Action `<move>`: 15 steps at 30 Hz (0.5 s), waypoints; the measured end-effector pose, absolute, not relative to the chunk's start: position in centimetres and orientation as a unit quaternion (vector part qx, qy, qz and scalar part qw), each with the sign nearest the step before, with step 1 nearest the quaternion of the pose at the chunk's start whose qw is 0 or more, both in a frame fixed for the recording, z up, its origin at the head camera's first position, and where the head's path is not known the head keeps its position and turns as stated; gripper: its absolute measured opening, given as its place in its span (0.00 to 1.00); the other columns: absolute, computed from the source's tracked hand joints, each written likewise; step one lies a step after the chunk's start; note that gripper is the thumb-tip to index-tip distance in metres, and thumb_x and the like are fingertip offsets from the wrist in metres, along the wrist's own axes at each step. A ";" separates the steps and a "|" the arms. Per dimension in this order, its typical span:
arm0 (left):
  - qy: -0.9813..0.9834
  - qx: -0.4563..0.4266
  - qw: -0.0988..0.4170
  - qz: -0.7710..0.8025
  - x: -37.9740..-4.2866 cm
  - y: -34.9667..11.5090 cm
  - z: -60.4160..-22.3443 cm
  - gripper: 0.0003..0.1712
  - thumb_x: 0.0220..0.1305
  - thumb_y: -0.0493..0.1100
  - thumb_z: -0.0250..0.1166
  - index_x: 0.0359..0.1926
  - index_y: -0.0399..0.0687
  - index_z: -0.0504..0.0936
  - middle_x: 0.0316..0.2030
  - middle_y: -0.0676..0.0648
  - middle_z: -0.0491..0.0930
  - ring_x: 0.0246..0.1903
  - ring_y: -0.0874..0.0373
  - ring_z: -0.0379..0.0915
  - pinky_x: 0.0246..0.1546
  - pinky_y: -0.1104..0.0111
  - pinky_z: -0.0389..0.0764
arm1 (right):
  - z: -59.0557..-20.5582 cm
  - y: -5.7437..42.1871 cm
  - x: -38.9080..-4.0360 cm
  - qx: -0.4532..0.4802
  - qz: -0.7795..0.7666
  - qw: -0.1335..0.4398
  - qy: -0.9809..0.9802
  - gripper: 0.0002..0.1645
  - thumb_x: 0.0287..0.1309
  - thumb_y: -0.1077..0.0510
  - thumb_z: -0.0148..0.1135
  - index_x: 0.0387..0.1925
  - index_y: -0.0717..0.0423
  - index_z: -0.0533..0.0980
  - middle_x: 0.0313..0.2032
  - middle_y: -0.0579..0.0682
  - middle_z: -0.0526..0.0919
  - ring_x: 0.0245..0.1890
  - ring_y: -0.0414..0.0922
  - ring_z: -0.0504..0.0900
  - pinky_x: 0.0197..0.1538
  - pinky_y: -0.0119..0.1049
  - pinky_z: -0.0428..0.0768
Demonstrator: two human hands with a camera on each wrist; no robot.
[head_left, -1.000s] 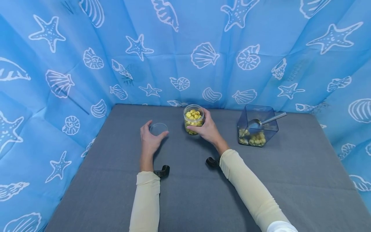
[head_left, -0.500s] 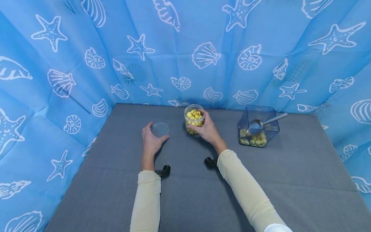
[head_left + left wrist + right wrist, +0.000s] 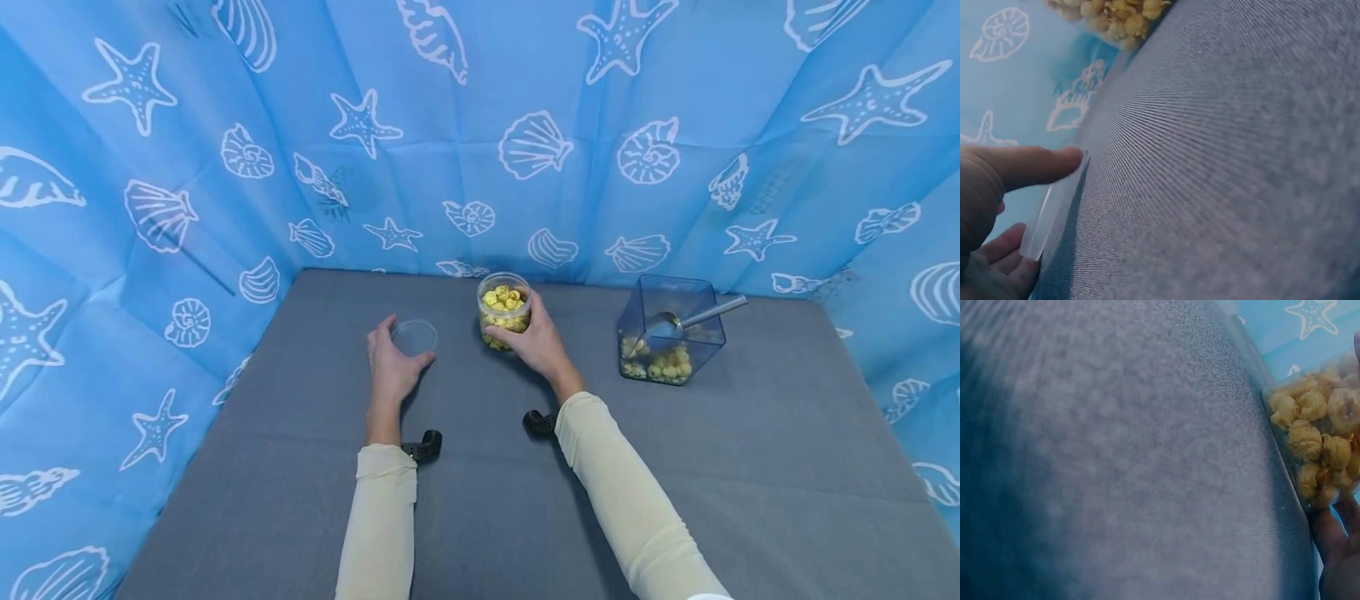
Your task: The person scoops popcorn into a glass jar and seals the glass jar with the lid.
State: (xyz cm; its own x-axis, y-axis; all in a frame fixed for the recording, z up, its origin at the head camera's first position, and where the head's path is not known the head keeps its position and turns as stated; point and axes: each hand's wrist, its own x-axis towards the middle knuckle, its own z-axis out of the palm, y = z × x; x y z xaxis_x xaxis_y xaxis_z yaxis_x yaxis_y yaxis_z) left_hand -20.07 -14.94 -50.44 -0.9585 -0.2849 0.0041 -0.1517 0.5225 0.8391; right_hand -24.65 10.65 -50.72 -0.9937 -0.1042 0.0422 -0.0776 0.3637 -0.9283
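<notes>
A clear round jar [image 3: 504, 313] filled with yellow popcorn stands upright and uncovered near the back of the table. My right hand [image 3: 536, 337] grips its right side, thumb across the front; in the right wrist view, fingers [image 3: 1332, 540] show low at the jar's popcorn-filled wall [image 3: 1319, 434]. To the left, a transparent round lid [image 3: 415, 337] lies between the thumb and fingers of my left hand [image 3: 392, 360], which holds it by the edge. The left wrist view shows the lid's rim [image 3: 1044, 219] low over the cloth, with the thumb [image 3: 1041, 165] at one end.
A bluish see-through square bin [image 3: 671, 329] holds more popcorn at the right. Resting in it is a metal scoop [image 3: 693, 317], its handle sticking out over the right rim. Grey cloth covers the table [image 3: 480, 500], and a blue seashell-print curtain [image 3: 420, 150] hangs behind.
Both hands keep their hold on the lid and the jar, almost still. My right forearm has shifted slightly to the left, and the head view has moved a little.
</notes>
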 end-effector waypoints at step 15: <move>-0.846 0.103 0.105 -0.513 -20.2 -13.9 -48.1 0.58 0.52 0.47 0.80 0.79 0.59 0.57 0.74 0.46 0.64 0.73 0.47 0.61 0.71 0.48 0.67 | -50.9 10.8 -24.7 -0.052 -0.565 0.018 0.823 0.59 0.53 0.36 0.76 0.78 0.40 0.53 0.71 0.54 0.67 0.70 0.52 0.69 0.72 0.56 0.68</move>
